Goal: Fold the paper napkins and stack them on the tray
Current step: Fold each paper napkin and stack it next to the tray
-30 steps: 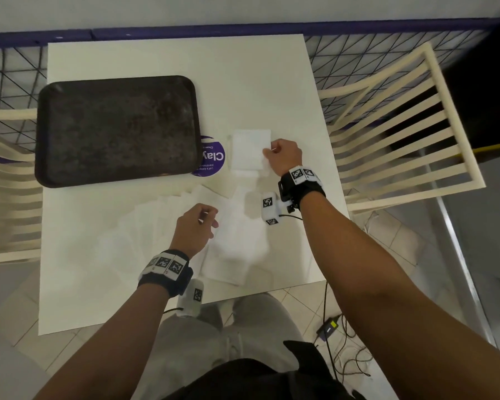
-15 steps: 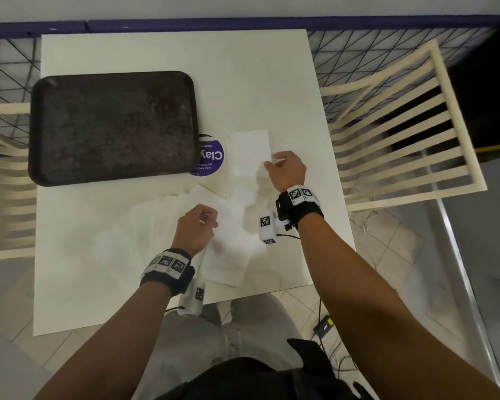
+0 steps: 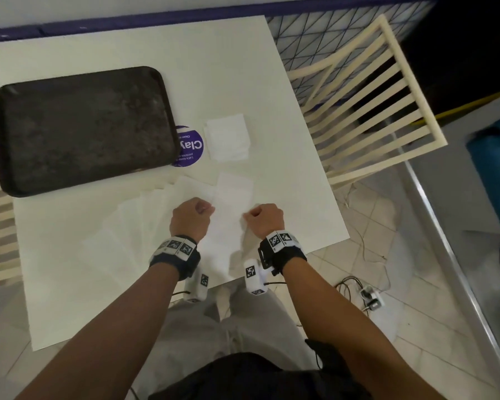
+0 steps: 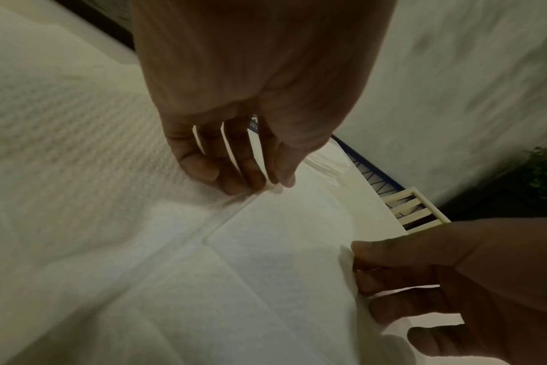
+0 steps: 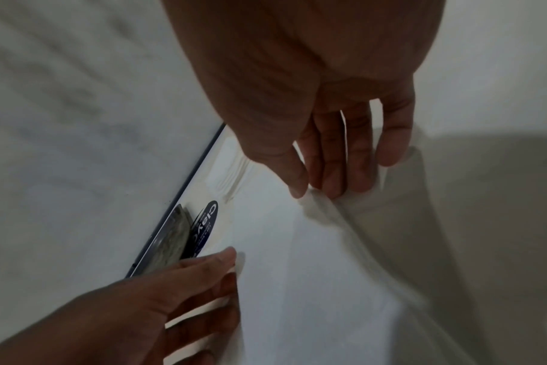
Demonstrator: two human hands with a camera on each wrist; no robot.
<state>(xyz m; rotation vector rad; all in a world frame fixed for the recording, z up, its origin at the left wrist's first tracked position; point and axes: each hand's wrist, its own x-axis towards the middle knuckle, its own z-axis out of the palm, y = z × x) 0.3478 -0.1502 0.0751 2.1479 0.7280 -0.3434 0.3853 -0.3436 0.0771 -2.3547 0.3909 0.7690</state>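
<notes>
A white paper napkin lies near the table's front edge, on top of a fanned spread of unfolded napkins. My left hand pinches its left edge, thumb against fingertips. My right hand pinches its right edge, and there the paper lifts into a ridge. Farther back lies a small pile of folded napkins. The dark tray sits at the left with nothing on it.
A round purple sticker is on the white table, half under the tray's right rim. A cream slatted chair stands to the right, another at the left edge. Cables lie on the tiled floor.
My right hand left the folded pile and came back toward me, taking the right edge of the top napkin. My left hand stayed on that napkin's left edge.
</notes>
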